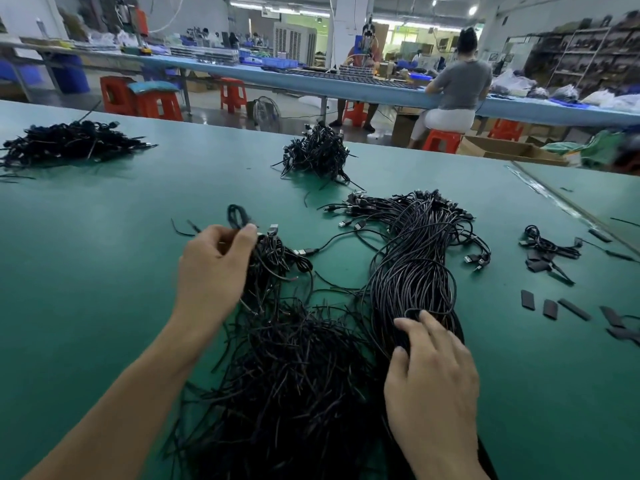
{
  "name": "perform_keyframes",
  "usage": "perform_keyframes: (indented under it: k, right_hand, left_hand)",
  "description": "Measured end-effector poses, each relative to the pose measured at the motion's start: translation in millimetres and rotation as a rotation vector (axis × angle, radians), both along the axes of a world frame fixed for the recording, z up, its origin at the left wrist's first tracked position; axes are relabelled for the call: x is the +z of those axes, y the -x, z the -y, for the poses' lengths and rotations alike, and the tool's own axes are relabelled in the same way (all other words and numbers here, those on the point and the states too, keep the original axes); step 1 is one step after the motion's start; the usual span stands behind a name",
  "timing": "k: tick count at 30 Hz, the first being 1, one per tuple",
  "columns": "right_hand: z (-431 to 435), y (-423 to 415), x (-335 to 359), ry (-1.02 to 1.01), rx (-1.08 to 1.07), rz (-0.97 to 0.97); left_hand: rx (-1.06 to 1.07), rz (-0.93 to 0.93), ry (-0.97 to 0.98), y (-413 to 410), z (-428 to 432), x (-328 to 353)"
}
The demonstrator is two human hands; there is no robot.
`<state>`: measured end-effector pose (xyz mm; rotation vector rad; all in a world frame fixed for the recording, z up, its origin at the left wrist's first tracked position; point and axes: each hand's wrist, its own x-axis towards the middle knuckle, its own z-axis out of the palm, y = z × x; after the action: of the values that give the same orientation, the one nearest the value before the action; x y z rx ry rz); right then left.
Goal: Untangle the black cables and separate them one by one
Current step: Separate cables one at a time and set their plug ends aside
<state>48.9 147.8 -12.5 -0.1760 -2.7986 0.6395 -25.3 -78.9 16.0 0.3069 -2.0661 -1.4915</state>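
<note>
Left hand (pixel 214 268) pinching looped cable (pixel 237 214), right hand (pixel 433 375) spread flat on cable bundle (pixel 412 271)

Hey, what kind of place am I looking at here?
Most likely a cable assembly workshop: heaps of black cables on a green table, a long blue workbench with a seated worker, and stocked shelves behind.
</note>
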Motion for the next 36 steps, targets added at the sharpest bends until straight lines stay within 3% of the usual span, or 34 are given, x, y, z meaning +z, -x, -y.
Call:
perform_keyframes:
  k: [3,7,13,23,28,32,36]
  right_hand:
    - [2,-1,2,-0.063,-0.021,0.142]
    - [3,-2,3,-0.138,-0.005,0.173]
    - [-2,2,6,-0.157,0.009,0.182]
    - [-13,9,13,-0.171,-0.055,0.088]
    - [-5,15,15,0.054,0.018,-0.018]
    - [19,14,26,0.443,0.324,-0.192]
    - [37,1,31,0.599,0.690,-0.102]
  left_hand:
    - [0.075,0.067,-0.010,11,15,-18]
    - [0.104,0.227,0.112,14,20,-49]
    - [0.131,0.177,0.301,10,19,-63]
    - [0.151,0.005,0.300,2,10,-55]
    - [0.055,-0.085,0.375,-5,-5,-35]
    - [-0.254,-0.068,0.367,-13,-22,-21]
    - [-0.597,0.035,0.533,-25,-36,-14]
